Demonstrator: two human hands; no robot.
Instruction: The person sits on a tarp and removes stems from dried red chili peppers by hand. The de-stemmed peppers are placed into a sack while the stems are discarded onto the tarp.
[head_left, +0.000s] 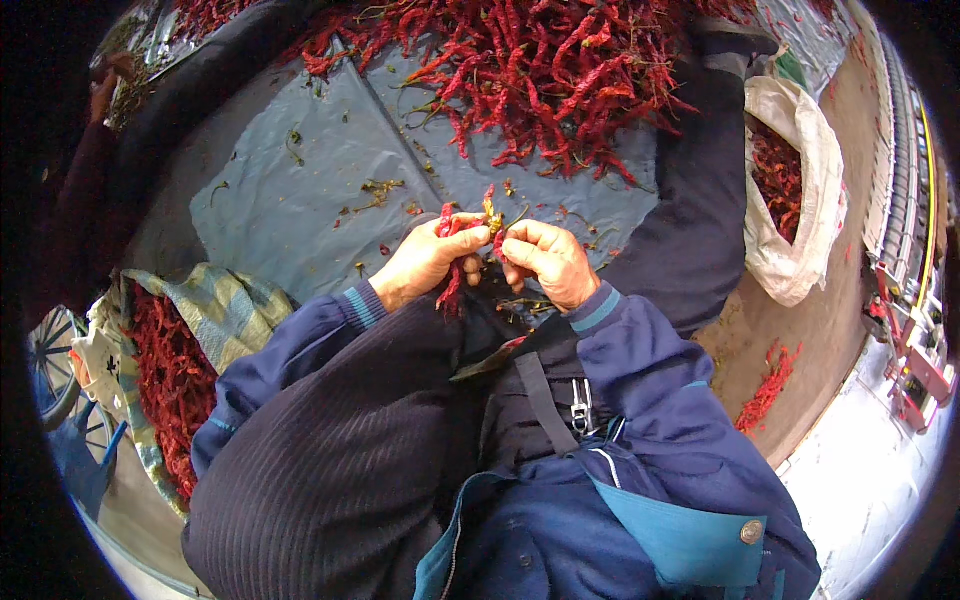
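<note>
My left hand (435, 255) is closed on dried red chili peppers (448, 289); one hangs below the palm and its upper part shows above the fingers. My right hand (551, 259) pinches another red chili (499, 241) between thumb and forefinger, close to my left thumb. Yellowish-green stems (494, 222) stick up between the two hands, with a red tip above them. Both hands are over my lap. Beyond them lies a large heap of dried red chilies (540, 75) on a grey plastic sheet (285, 195).
Loose stems (379, 193) lie scattered on the sheet. At the right stands a white woven sack (806, 262) of chilies, with a small red pile (769, 390) on the floor. A checked cloth sack (240, 315) holds chilies at the left. Another person's hand (103, 94) shows at upper left.
</note>
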